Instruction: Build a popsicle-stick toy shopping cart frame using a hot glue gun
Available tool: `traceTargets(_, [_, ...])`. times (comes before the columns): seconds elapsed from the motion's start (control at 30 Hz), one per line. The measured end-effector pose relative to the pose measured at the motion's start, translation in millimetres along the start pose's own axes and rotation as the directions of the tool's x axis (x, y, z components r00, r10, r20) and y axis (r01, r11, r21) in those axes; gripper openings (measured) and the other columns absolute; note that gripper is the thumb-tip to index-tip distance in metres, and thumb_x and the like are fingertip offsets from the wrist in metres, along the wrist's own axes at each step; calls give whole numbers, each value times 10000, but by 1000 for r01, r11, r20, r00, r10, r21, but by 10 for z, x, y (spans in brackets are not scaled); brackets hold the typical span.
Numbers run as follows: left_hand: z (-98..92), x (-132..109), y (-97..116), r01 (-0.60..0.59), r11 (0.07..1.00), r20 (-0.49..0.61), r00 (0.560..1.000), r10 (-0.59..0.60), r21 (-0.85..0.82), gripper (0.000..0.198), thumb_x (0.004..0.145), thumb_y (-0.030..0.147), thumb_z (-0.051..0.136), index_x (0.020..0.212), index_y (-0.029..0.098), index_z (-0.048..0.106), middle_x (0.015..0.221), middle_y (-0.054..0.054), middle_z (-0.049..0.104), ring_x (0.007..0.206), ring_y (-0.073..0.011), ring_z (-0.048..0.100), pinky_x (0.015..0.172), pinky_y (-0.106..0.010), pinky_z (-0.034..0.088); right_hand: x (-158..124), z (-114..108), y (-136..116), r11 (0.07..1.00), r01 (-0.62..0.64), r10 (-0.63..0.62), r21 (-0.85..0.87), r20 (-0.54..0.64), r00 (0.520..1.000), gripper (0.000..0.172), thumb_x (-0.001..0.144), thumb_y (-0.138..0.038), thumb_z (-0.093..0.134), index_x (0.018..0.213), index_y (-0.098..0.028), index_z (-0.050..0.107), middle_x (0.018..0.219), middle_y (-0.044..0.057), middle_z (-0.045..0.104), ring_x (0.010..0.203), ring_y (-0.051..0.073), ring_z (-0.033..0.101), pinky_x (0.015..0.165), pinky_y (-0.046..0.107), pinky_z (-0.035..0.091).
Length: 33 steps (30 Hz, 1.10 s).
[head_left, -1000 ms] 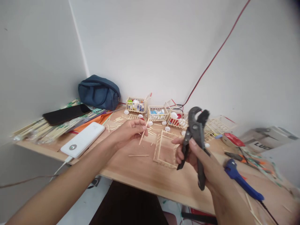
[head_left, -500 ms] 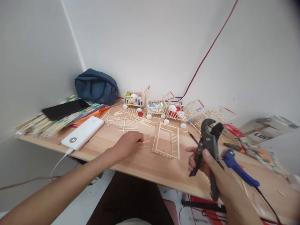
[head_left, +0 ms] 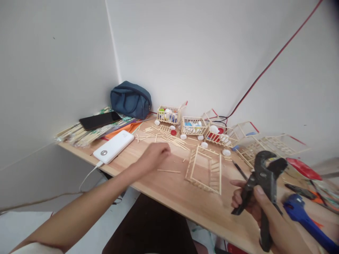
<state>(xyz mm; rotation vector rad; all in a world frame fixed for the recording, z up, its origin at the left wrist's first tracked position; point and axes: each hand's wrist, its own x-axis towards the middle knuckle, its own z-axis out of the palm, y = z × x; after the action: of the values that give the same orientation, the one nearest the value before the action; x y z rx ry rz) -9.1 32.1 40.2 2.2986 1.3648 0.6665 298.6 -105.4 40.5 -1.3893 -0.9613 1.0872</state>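
Observation:
In my right hand (head_left: 255, 204) is a black pipe cutter (head_left: 267, 178), its jaws pointing up and my fingers and thumb around its handles. My left hand (head_left: 156, 155) is over the table with its fingers curled in; whatever they pinch, if anything, is hidden and slightly blurred. Just below that hand lies a single thin wooden stick (head_left: 168, 171). Behind it spreads a pile of short cut sticks (head_left: 174, 141). Between my hands rests an open rectangular frame of sticks (head_left: 220, 173) with short rungs along its sides.
Small stick-built carts (head_left: 194, 126) with white wheels line the wall. A blue glue gun (head_left: 296, 208) and a pencil (head_left: 239, 170) lie on the right. On the left are a white power bank (head_left: 113, 146), a black phone (head_left: 100, 120), bundled sticks and a blue pouch (head_left: 131, 100).
The view has swung left, so the table appears farther right. My left hand has shifted a little away from the stick frame, toward the cut sticks. The pipe cutter remains in my right hand.

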Motion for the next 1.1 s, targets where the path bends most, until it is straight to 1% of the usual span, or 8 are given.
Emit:
traceTargets(0.1, [-212,265,-298,176,984,-138,976,-169,38,215,902,150,425,840,150,631,797,-40,666,767,-175,599,680,-273,418,80,-79,13,1000,6,-6,-6,7,1000,569,750,-643,667,997,-131,692,652,61,626,618,233,616,586,386,558])
traceTargets(0.23, [-201,493,-582,317,946,-138,942,-305,73,173,908,195,517,843,112,654,844,-76,667,808,-200,622,712,-318,481,106,-37,9,999,-14,16,36,-58,998,555,704,-635,713,951,-139,693,640,56,618,600,231,609,557,393,566])
traceTargets(0.33, [-65,501,-611,335,937,-96,940,-326,97,237,917,340,597,1013,127,637,1004,-75,655,879,-186,630,775,-359,533,90,-11,-9,999,-13,17,40,-111,994,561,676,-626,740,949,-139,688,643,51,612,614,237,610,564,407,574])
traceTargets(0.53, [-54,444,-550,289,952,-138,952,-274,99,171,848,231,540,685,184,511,724,-50,599,726,-189,564,622,-283,387,53,53,-121,994,93,-90,53,-48,995,478,781,-603,654,977,-170,703,630,34,593,603,199,591,562,354,555])
traceTargets(0.63, [-178,409,-478,211,975,-171,965,-197,73,212,875,225,455,665,208,429,691,-25,545,693,-180,519,607,-284,332,-35,375,-225,979,133,-137,153,16,990,446,794,-593,642,926,-173,713,557,6,529,520,175,544,499,329,509])
traceTargets(0.7, [-273,351,-366,147,988,-177,975,-136,48,238,885,225,434,653,217,384,672,-8,512,676,-171,493,603,-283,313,-115,702,-299,981,107,-118,164,55,992,480,841,-564,611,1104,-167,680,642,16,566,605,184,579,587,343,526])
traceTargets(0.9, [-453,18,133,15,999,-204,979,-25,-51,241,913,257,432,686,217,362,669,23,479,634,-146,453,582,-275,299,-164,1584,-415,944,274,-259,-183,102,961,582,795,-569,666,1233,-193,586,715,-19,603,635,163,574,624,301,491])
traceTargets(1.1, [-344,-243,351,-26,969,-253,967,-39,-247,227,947,286,403,735,231,344,677,30,445,633,-155,430,588,-293,290,-91,1826,-366,746,457,-503,-484,40,863,290,840,-495,639,867,-208,618,566,-66,488,503,114,448,508,238,363])
